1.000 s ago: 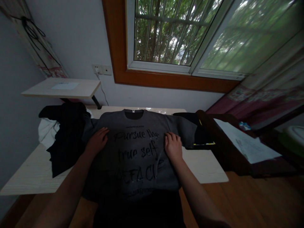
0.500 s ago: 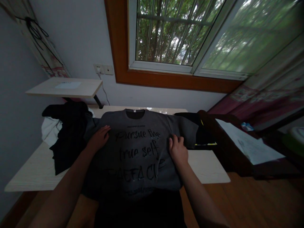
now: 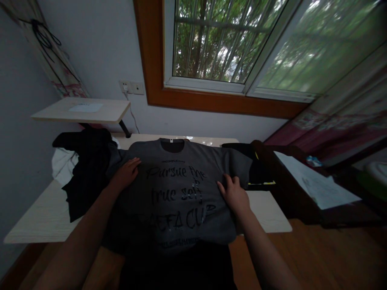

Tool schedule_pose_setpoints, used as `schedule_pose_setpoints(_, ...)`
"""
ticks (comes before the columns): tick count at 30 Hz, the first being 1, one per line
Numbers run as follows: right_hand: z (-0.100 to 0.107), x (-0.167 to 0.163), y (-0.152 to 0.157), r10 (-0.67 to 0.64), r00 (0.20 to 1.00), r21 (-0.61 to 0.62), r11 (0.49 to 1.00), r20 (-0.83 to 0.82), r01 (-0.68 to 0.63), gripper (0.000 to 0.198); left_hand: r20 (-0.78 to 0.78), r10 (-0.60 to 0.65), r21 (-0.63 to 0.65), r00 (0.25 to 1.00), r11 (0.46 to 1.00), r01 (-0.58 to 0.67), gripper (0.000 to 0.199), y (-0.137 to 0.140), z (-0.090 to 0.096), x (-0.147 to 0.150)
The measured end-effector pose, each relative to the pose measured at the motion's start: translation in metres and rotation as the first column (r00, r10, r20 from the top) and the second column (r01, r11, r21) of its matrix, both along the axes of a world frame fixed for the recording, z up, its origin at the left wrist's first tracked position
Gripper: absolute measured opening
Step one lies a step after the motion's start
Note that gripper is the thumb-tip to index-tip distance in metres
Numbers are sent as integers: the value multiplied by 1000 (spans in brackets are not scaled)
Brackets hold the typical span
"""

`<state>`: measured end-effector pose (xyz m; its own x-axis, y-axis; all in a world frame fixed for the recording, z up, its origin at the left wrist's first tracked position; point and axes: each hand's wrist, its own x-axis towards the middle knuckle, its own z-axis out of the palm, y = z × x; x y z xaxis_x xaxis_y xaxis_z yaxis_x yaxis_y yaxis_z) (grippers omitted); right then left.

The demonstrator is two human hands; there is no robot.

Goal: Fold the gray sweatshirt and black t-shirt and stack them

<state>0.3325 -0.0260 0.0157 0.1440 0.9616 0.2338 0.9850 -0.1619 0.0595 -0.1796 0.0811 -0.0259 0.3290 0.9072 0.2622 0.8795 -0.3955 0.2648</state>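
The left hand and right hand rest loosely outstretched on the gray T-shirt. Lettered "Pursue the true self", it lies across a pale table; black clothing crowds one sleeve, before a small shelf.

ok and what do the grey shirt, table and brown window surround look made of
Grey shirt: matte fabric, probably cotton knit, judging by its soft folds. Table: pale, smooth board with faint grain streaks, perhaps laminate. Brown window surround: likely varnished wood, from its orange-brown colour, though grain is unclear.
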Motion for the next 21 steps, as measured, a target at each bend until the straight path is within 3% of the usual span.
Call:
schedule_pose_setpoints(9, 7, 4, -4, 22, 999, 12, 1000, -47, -21, 49, -35, 5, 30, 999, 1000, -4, 50, -4, 0, 3)
schedule_pose_setpoints(15, 11, -3, 8, 242, 967, 73, 969, -75, -237, 30, -113, 101, 90, 988, 992, -91, 49, -19, 7, 25)
schedule_pose_setpoints(21, 11, -38, 35, 383, 922, 48, 924, -61, -380, 29, -145, 201, 155, 969, 972, -178, 45, -53, 16, 61)
